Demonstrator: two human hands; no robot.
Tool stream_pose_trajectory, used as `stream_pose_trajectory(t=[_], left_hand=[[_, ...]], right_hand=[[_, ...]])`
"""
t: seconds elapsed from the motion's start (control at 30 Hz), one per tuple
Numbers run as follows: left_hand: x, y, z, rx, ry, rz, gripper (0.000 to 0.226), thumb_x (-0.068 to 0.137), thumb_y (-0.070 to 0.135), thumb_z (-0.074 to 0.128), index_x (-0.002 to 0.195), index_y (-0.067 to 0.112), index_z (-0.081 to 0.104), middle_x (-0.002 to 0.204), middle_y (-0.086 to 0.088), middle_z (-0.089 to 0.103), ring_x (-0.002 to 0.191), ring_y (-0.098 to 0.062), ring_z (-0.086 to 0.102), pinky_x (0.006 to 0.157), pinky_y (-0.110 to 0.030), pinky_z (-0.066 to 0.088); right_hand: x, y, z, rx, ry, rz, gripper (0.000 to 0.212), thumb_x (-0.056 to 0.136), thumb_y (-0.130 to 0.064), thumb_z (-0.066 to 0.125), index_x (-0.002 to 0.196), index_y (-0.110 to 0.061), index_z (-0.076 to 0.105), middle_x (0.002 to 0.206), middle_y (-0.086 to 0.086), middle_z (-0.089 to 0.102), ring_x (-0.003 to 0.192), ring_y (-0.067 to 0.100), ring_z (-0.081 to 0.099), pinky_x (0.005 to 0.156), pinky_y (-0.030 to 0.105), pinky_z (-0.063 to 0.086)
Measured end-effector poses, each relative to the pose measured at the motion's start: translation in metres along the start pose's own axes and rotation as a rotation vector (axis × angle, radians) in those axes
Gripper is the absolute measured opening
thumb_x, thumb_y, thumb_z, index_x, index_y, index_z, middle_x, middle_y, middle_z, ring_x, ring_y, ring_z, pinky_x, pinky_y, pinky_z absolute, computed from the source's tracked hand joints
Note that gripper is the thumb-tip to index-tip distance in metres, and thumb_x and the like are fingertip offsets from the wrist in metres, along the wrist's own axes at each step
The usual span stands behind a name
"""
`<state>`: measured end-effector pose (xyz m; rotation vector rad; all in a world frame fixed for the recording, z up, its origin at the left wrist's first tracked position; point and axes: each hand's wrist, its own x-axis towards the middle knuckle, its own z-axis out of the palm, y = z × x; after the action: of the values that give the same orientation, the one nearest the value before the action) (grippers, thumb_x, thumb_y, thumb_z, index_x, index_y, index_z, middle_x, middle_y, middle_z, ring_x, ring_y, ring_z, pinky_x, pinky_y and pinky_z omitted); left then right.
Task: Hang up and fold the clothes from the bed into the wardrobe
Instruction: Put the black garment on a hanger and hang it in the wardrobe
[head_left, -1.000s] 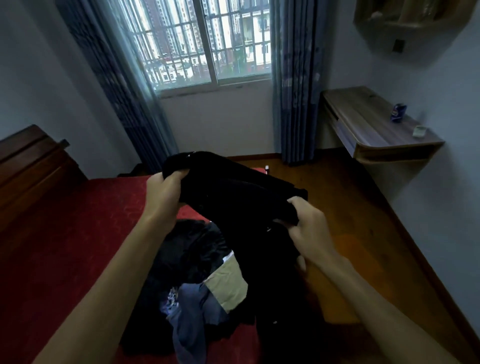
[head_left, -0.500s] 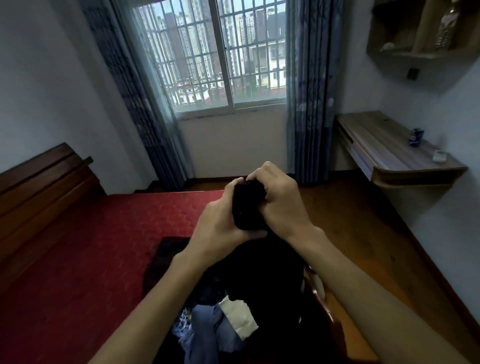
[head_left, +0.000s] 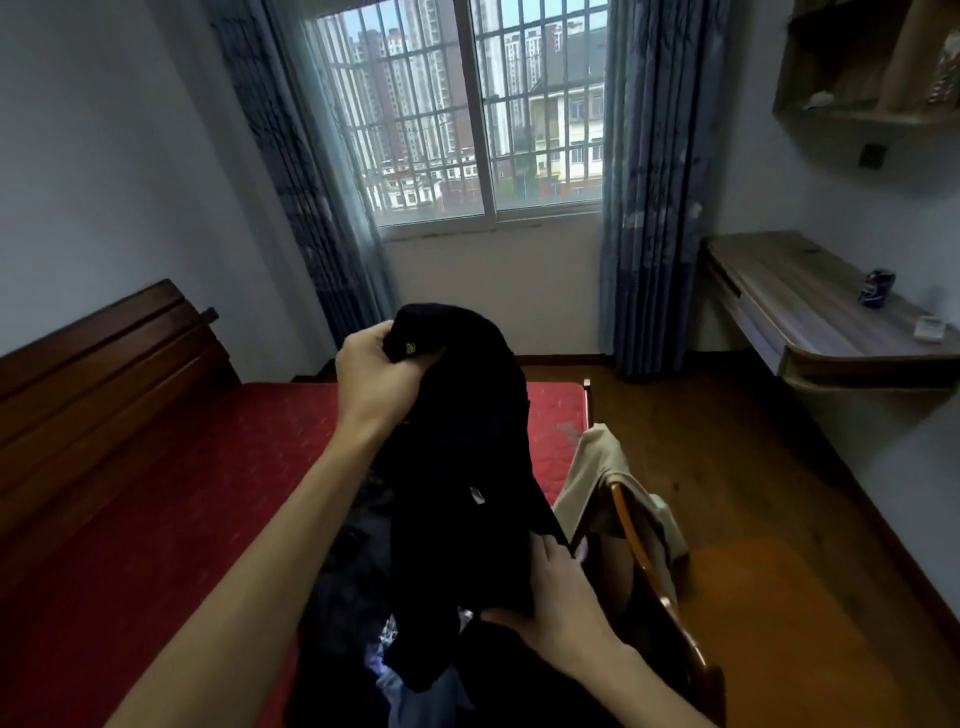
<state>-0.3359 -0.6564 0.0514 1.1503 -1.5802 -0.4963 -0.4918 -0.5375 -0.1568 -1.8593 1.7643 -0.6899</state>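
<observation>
Presently the black garment hangs from eleven to five o'clock, left hand gripping its top, right hand pinching its lower edge.

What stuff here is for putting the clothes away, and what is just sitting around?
For the job: black cloth garment, held by left hand and right hand; heap of dark and blue clothes on the red bed; beige garment draped over a wooden rail.
Just lying about: small blue can and small white object on the wooden wall desk.
</observation>
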Motion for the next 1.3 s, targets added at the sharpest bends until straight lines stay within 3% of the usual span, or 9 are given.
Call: stream_pose_trajectory(t=[0.13, 0.2, 0.3, 0.43, 0.57, 0.8, 1.0, 1.17, 1.3], left_hand=[[0.008, 0.013, -0.034, 0.03, 0.02, 0.056, 0.007, 0.079, 0.018, 0.081, 0.084, 0.014, 0.078, 0.079, 0.0, 0.076, 0.078, -0.016, 0.073, 0.068, -0.038, 0.061], [0.016, 0.005, -0.058, 0.039, 0.073, 0.0, 0.006, 0.082, 0.01, 0.077, 0.077, 0.013, 0.075, 0.074, 0.001, 0.073, 0.07, -0.01, 0.07, 0.062, -0.029, 0.056], [0.033, -0.028, -0.098, 0.091, 0.18, -0.173, 0.016, 0.085, 0.008, 0.07, 0.068, 0.01, 0.069, 0.066, 0.0, 0.065, 0.062, -0.013, 0.06, 0.058, -0.029, 0.045], [0.034, -0.072, -0.133, 0.243, 0.168, -0.331, 0.013, 0.085, 0.009, 0.066, 0.074, 0.015, 0.07, 0.07, -0.002, 0.065, 0.07, -0.021, 0.062, 0.061, -0.03, 0.042], [0.013, -0.096, -0.13, 0.164, -0.069, -0.556, 0.03, 0.086, 0.023, 0.073, 0.114, 0.012, 0.069, 0.095, -0.007, 0.07, 0.08, -0.016, 0.066, 0.066, -0.025, 0.051], [-0.055, -0.061, -0.062, 0.156, -0.275, -0.253, 0.085, 0.061, 0.083, 0.065, 0.134, 0.044, 0.045, 0.121, 0.02, 0.057, 0.112, 0.003, 0.055, 0.094, -0.024, 0.048], [-0.053, -0.117, -0.051, 0.145, -0.182, -0.267, 0.011, 0.098, 0.033, 0.059, 0.098, 0.029, 0.069, 0.087, 0.015, 0.073, 0.076, 0.005, 0.066, 0.07, -0.02, 0.053], [-0.027, -0.132, -0.067, 0.061, -0.123, -0.353, 0.04, 0.099, 0.034, 0.056, 0.083, -0.001, 0.066, 0.066, 0.002, 0.06, 0.059, -0.009, 0.052, 0.058, -0.033, 0.038], [0.001, -0.114, -0.098, -0.113, -0.115, -0.381, 0.034, 0.096, 0.032, 0.061, 0.077, 0.006, 0.072, 0.068, 0.001, 0.069, 0.06, -0.01, 0.062, 0.055, -0.023, 0.045]], right_hand=[[0.034, -0.022, -0.005, 0.253, 0.204, 0.021, 0.021, 0.091, -0.01, 0.056, 0.109, -0.02, 0.06, 0.091, -0.012, 0.066, 0.086, 0.006, 0.066, 0.076, 0.026, 0.053], [0.05, -0.031, -0.025, 0.284, 0.287, 0.012, 0.034, 0.083, 0.006, 0.049, 0.097, -0.022, 0.061, 0.072, -0.009, 0.065, 0.064, 0.003, 0.062, 0.059, 0.023, 0.048], [0.071, -0.055, -0.065, 0.337, 0.408, -0.032, 0.044, 0.075, 0.017, 0.047, 0.098, -0.018, 0.06, 0.066, -0.006, 0.06, 0.061, 0.001, 0.059, 0.052, 0.011, 0.042], [0.107, -0.097, -0.11, 0.347, 0.537, -0.149, 0.036, 0.077, 0.011, 0.054, 0.096, -0.017, 0.066, 0.074, -0.009, 0.062, 0.066, 0.004, 0.055, 0.058, 0.005, 0.039], [0.136, -0.143, -0.139, 0.365, 0.621, -0.205, 0.024, 0.075, 0.003, 0.059, 0.09, -0.011, 0.072, 0.076, 0.0, 0.068, 0.073, 0.017, 0.06, 0.062, 0.022, 0.038], [0.165, -0.199, -0.116, 0.266, 0.501, -0.307, 0.031, 0.072, 0.001, 0.057, 0.093, -0.011, 0.076, 0.085, 0.006, 0.074, 0.081, 0.021, 0.067, 0.072, 0.027, 0.051], [0.164, -0.185, -0.11, 0.197, 0.412, -0.438, 0.035, 0.069, 0.001, 0.056, 0.091, -0.014, 0.078, 0.083, 0.0, 0.076, 0.078, 0.014, 0.069, 0.075, 0.035, 0.059], [0.163, -0.164, -0.125, 0.102, 0.383, -0.493, 0.037, 0.072, 0.004, 0.059, 0.097, -0.017, 0.077, 0.086, -0.002, 0.076, 0.079, 0.014, 0.07, 0.074, 0.037, 0.06], [0.166, -0.136, -0.135, -0.095, 0.506, -0.54, 0.048, 0.07, 0.002, 0.068, 0.114, -0.016, 0.069, 0.097, 0.002, 0.075, 0.087, 0.02, 0.071, 0.078, 0.037, 0.058]])
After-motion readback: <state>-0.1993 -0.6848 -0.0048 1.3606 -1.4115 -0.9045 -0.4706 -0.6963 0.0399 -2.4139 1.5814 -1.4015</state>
